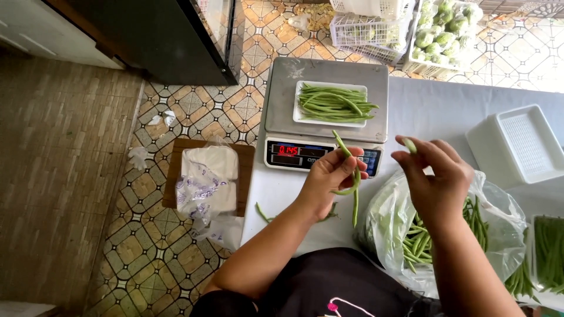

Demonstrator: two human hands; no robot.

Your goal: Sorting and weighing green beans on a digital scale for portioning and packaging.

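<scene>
Long green beans are what the left hand has got, a couple of them pinched in a closed grip just in front of the digital weighing scale with the steel platform. One bean sticks up toward the scale, the others dangle over the grey table. On the scale sits a white rectangular foam tray loaded with more beans. Moving right, the right hand hovers above the clear plastic bag of green beans, grip narrow, fingertips nipped on a small green bean piece. Far right there's an upside-down white plastic tray on the table.
</scene>
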